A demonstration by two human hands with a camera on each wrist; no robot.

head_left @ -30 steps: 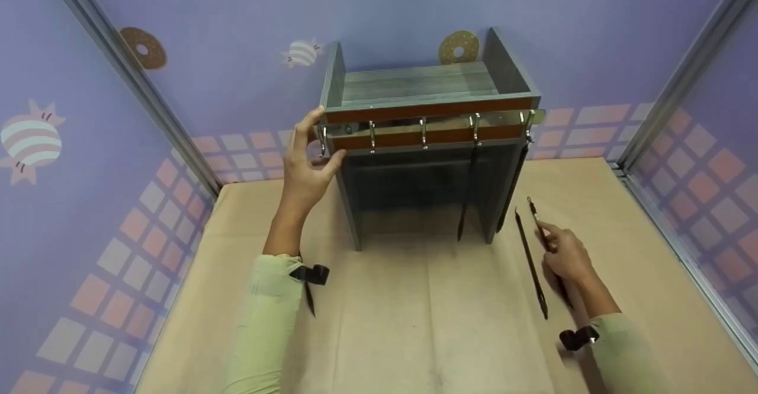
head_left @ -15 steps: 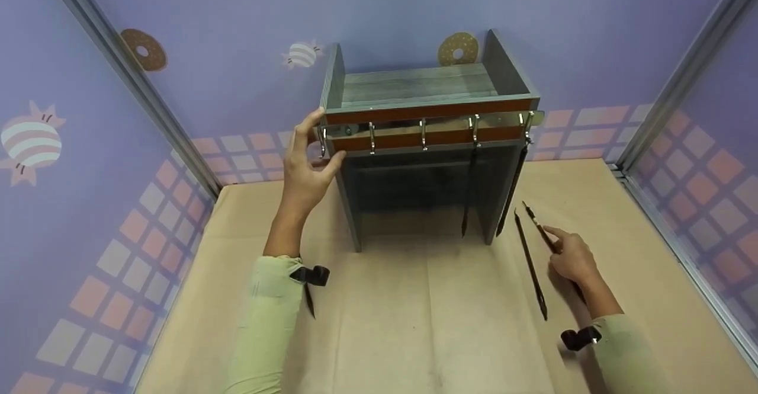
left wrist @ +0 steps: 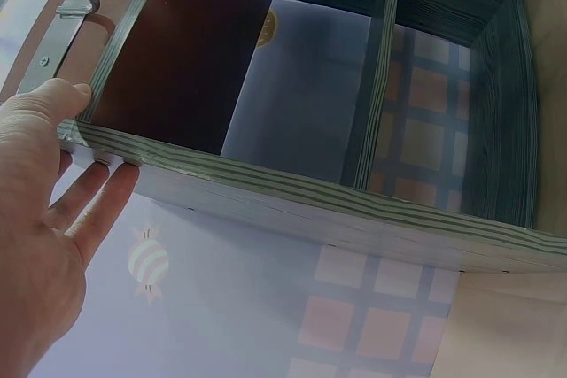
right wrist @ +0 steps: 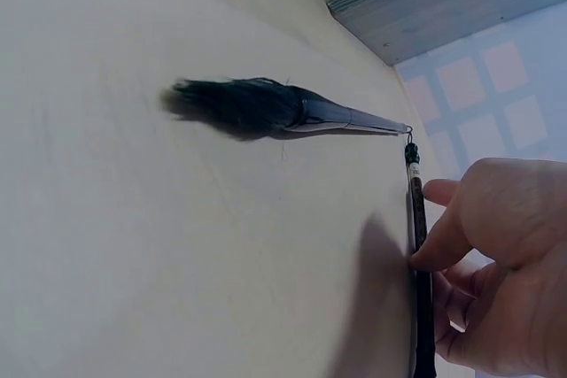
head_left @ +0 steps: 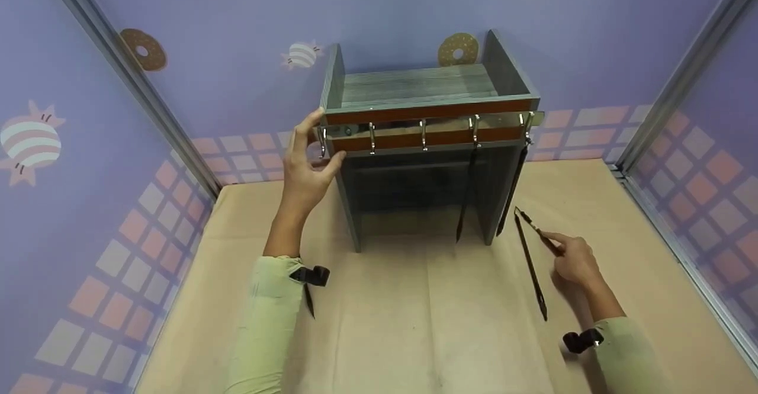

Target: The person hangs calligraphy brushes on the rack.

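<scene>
Dark slender calligraphy brush (head_left: 542,235), gripped near mid-shaft by the right hand (head_left: 571,260), lies low over the tan paper-covered table (head_left: 414,323) at the person's right front. Its long axis runs obliquely, from the hand up and leftward toward the foot of the cabinet; its far end nearly meets the top end of a second dark long-handled brush (head_left: 530,266), which lies flat on the paper just left of the hand with its long axis running toward the person. In the right wrist view the fingers (right wrist: 443,241) curl round the held shaft (right wrist: 418,254), and the second brush's bristle tuft (right wrist: 235,104) rests on the paper apart from them. The right hand is the nearer one; the left is well apart.

Farther off, the left hand (head_left: 305,166) rests with straight fingers and thumb against the left front corner of the grey wood-grain open cabinet (head_left: 414,92), nothing clasped; the left wrist view shows the thumb (left wrist: 49,99) on the corner edge. Along the cabinet's front runs a brown rail with silver hooks (head_left: 423,130), from whose right-hand hooks two more dark brushes (head_left: 468,192) hang down.

Against the picture of a second earlier, the held brush has swung: its far tip now points more to the left, closer to the lying brush, and the right hand sits slightly nearer the person. The left hand and cabinet are unchanged.
</scene>
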